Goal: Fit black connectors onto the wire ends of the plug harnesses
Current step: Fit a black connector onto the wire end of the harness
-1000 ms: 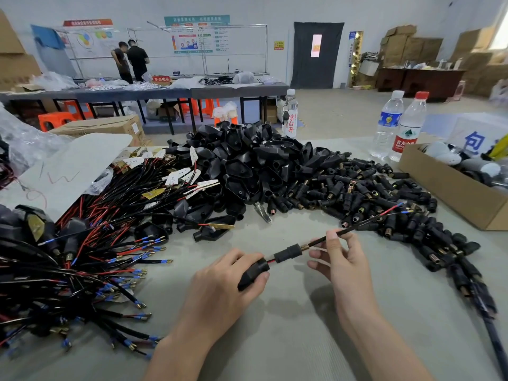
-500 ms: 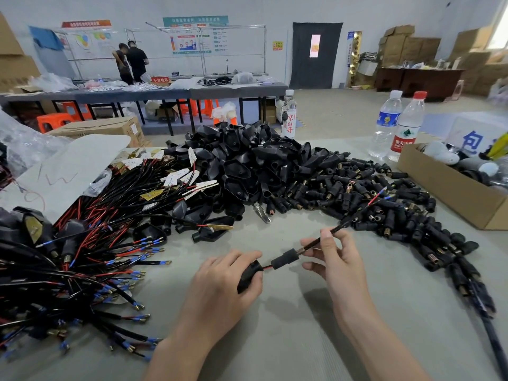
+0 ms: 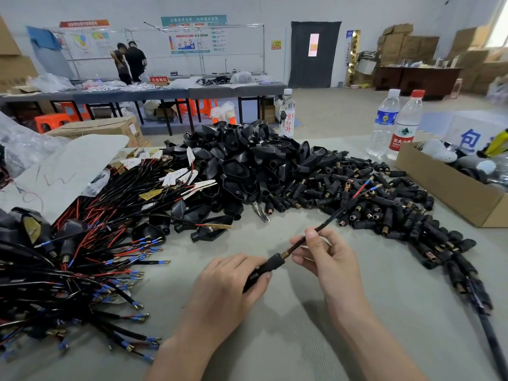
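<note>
Black connector (image 3: pixel 270 265) sits threaded on the cable (image 3: pixel 316 232) above the grey table (image 3: pixel 357 312); the left hand (image 3: pixel 225 287) grips its rear, the right hand (image 3: pixel 327 257) pinches the cable just beyond.

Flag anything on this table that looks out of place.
A small silver metal piece lies at the near edge of the black cover pile, unlike the black parts around it; what it is I cannot tell. Nothing else stands out.
</note>
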Tool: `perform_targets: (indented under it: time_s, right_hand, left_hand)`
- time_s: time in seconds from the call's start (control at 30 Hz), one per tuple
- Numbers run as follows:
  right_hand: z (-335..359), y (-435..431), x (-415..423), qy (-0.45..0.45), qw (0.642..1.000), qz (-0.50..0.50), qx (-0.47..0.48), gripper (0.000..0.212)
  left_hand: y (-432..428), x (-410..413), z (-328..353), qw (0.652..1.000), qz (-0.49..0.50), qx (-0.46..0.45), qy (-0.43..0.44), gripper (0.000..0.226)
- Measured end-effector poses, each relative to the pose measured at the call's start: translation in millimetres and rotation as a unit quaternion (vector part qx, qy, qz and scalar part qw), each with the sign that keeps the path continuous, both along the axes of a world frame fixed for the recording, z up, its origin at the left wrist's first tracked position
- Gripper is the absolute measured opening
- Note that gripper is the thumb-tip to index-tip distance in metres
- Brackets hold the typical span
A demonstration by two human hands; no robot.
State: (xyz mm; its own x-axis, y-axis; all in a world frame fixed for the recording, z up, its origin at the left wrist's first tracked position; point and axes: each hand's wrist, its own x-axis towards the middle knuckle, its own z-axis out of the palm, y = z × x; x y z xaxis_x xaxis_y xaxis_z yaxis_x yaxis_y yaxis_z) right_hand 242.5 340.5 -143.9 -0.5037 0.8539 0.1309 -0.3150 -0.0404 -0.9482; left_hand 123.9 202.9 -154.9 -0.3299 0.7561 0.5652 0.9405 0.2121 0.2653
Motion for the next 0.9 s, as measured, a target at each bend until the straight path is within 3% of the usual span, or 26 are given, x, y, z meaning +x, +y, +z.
perform_targets:
  time_s: [0.27,0.43,0.53,0.9]
  right_hand:
    - [5.1,17.5,13.6,0.059,0.991,-0.088,-0.083,0.013]
    - [-1.8,5.0,4.5,0.016,0.991,0.047,-0.125,0.022]
    - [-8.9,-6.0,-2.1,-0.051,0.989,0.11,-0.08,0.01]
    - [-6.5,-2.5,-1.1,-0.064,0.996,0.036,-0.046,0.008]
  left_hand:
    - [-1.5,2.0,1.2,1.0,0.016,-0.005,-0.017,0.01]
    - [-1.2,-1.2,-2.2,0.999,0.026,0.004,-0.042,0.013]
    - [-0.6,-1.4,-1.5,0.999,0.023,-0.001,-0.044,0.021]
    - [-3.4,-6.8,-3.3,0.998,0.002,-0.025,-0.061,0.017]
